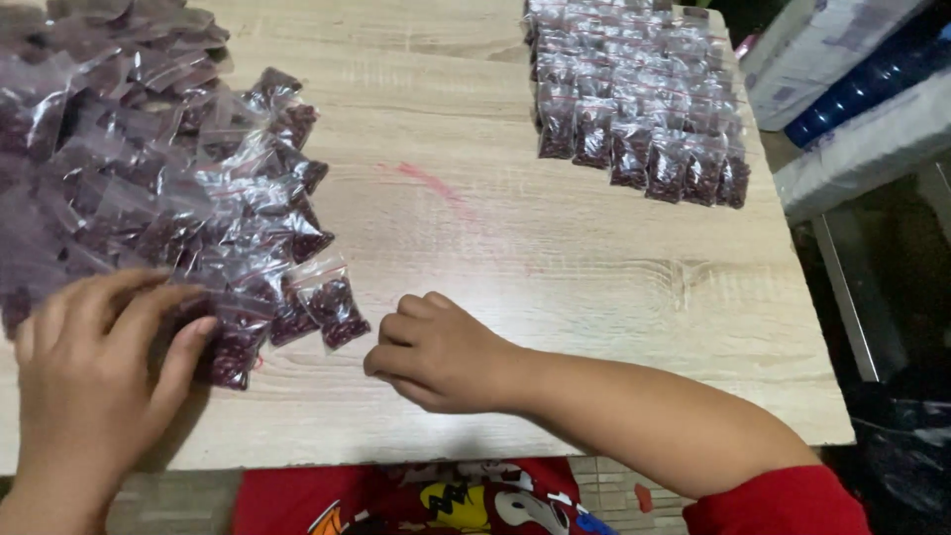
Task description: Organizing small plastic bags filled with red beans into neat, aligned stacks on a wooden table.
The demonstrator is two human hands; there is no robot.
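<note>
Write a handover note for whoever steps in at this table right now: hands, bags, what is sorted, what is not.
Left hand: open, fingers spread on the near edge of the loose pile of small clear bags filled with dark red bits.
Right hand: curled into a loose fist on the wooden table, beside one bag at the edge of the pile; whether it holds anything cannot be told.
Done: bags laid in neat overlapping rows at the far right of the table.
Left: the loose pile on the left side, unsorted.
</note>
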